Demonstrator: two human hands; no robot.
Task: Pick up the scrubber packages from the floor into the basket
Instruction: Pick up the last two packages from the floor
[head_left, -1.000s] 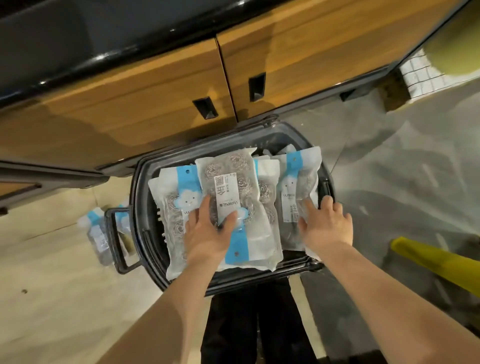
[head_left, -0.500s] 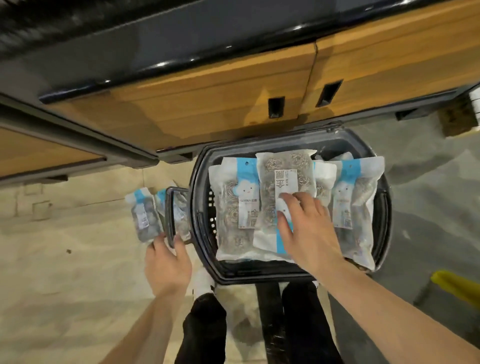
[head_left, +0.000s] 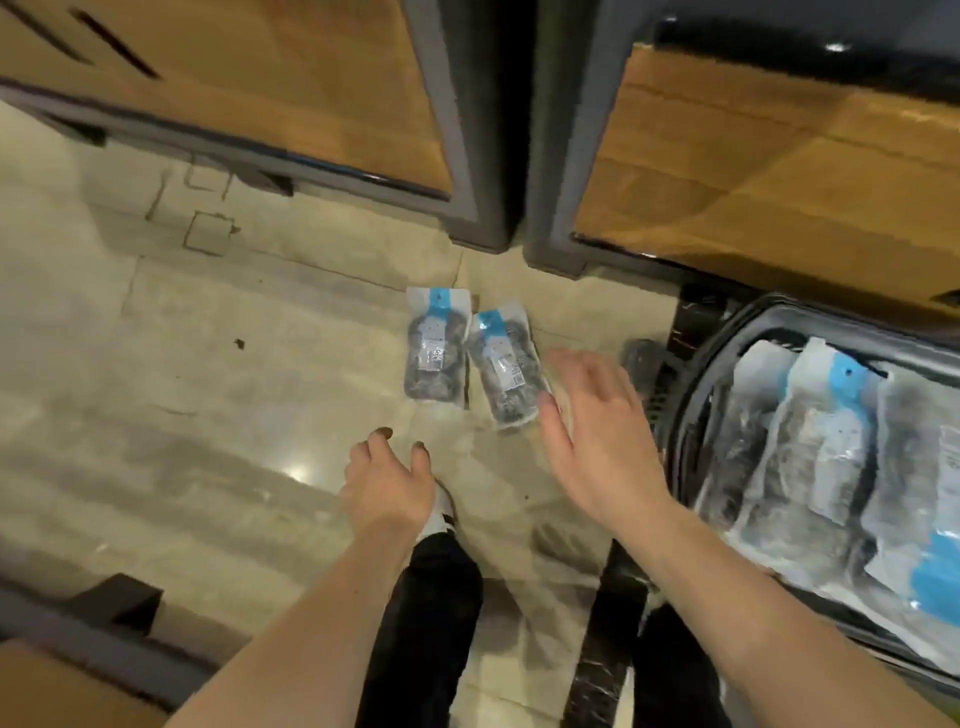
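Two scrubber packages lie side by side on the beige floor, clear bags with blue header strips: the left package (head_left: 435, 347) and the right package (head_left: 506, 370). My left hand (head_left: 389, 480) hovers just below them, fingers loosely curled, holding nothing. My right hand (head_left: 597, 426) reaches in from the right with spread fingers, its fingertips next to the right package's edge. The black basket (head_left: 685, 395) sits at the right, filled with several scrubber packages (head_left: 831, 457).
Wood-fronted cabinets with dark frames (head_left: 467, 130) stand behind the packages, with a narrow gap between them. My black-trousered legs (head_left: 421, 623) and a shoe are below my hands. A cardboard box (head_left: 47, 691) is at the bottom left.
The view swung left, so the basket now sits at the right edge. My right hand left the basket's packages and moved toward the floor packages. My left hand stays near them.
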